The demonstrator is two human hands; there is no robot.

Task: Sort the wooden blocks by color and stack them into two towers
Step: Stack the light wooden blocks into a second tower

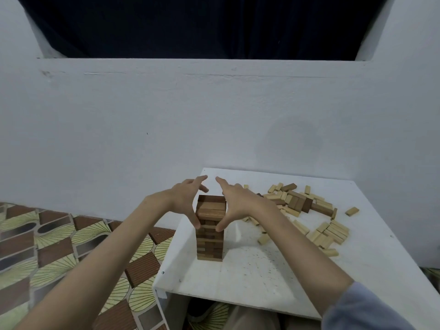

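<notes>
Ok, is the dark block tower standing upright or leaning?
Upright. The dark tower rises straight from the white table, layers aligned, with the left hand and right hand pressing its upper sides.

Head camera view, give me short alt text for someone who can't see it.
Two bare hands, left hand and right hand, press their thumbs against the sides of a tall dark brown wooden block tower on a white table. A scattered pile of mostly light wooden blocks lies to its right.
</notes>
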